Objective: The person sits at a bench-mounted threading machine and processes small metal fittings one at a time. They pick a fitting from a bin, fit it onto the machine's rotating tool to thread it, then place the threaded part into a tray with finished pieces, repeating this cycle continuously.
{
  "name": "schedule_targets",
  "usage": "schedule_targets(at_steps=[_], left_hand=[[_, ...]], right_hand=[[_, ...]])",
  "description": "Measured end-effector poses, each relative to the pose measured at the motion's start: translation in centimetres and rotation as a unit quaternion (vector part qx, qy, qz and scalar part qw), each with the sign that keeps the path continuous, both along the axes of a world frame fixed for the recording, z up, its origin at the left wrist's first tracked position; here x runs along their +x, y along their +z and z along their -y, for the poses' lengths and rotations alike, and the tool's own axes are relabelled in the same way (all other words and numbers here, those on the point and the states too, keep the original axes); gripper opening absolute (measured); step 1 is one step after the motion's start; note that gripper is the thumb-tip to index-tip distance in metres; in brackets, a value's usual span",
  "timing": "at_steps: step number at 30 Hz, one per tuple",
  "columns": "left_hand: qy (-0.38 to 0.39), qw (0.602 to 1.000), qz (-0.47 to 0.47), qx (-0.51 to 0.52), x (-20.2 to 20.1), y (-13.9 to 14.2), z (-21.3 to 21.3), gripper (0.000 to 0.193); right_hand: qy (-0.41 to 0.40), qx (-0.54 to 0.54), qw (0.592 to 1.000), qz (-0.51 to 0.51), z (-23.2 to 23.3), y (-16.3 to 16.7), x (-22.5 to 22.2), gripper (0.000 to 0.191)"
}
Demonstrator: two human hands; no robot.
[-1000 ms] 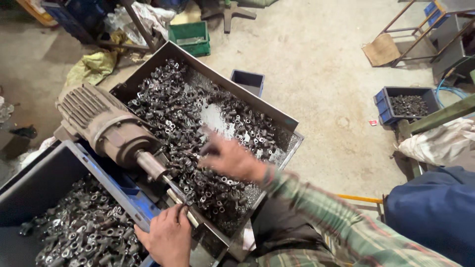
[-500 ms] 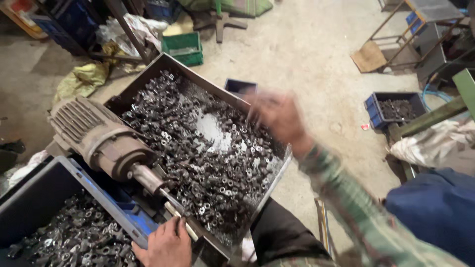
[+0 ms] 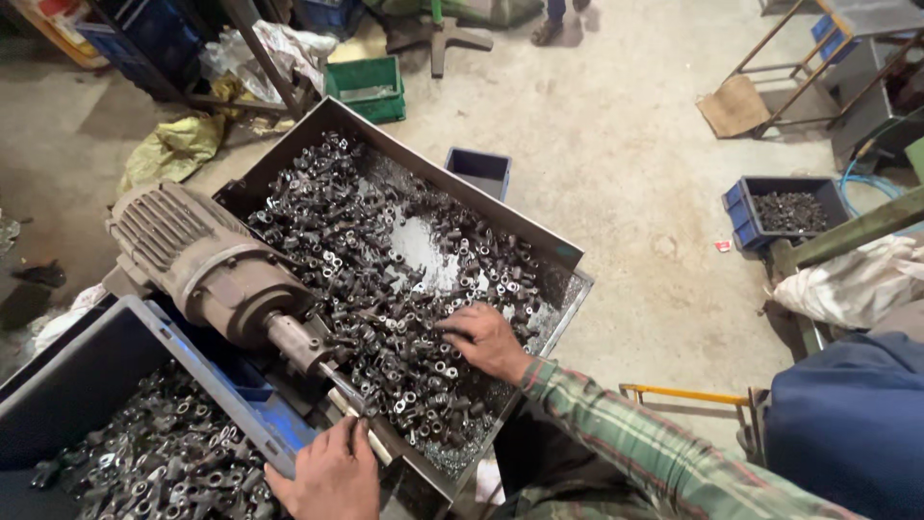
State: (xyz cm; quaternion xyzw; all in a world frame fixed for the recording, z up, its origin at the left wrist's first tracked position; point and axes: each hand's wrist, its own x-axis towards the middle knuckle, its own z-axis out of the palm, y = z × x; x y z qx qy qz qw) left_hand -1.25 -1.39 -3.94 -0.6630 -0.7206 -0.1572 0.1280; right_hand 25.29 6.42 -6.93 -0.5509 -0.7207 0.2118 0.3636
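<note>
A long grey metal tray (image 3: 568, 252) is heaped with several small dark metal parts (image 3: 385, 279). My right hand (image 3: 489, 339) rests palm down on the pile near the tray's front corner. Its fingers curl into the parts, and what they hold is hidden. My left hand (image 3: 332, 472) is at the bottom edge, fingers pinched on a small pale metal piece (image 3: 373, 441) at the tip of the spindle (image 3: 327, 371). The spindle sticks out of a ribbed grey motor (image 3: 197, 255).
A blue crate (image 3: 207, 380) at the lower left holds more metal parts. On the concrete floor stand a small blue bin (image 3: 478, 171), a green bin (image 3: 364, 87) and a blue bin of parts (image 3: 782, 210). A blue-clad person (image 3: 847, 424) is at the right.
My right hand left the pile, swung up and to the right over the tray's far edge, and is back down on the parts. My left hand stayed at the spindle tip.
</note>
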Motion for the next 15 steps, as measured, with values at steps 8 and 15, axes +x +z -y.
schedule_targets(at_steps=[8, 15], left_hand=[[0.005, 1.0, 0.0, -0.017, 0.11, 0.28, 0.16, 0.018], [0.017, 0.998, -0.026, -0.046, 0.27, 0.71, 0.23, 0.018]], right_hand=[[-0.009, 0.038, 0.999, 0.022, 0.15, -0.2, -0.52, 0.018], [-0.012, 0.036, 0.999, 0.018, 0.21, -0.6, -0.46, 0.017]])
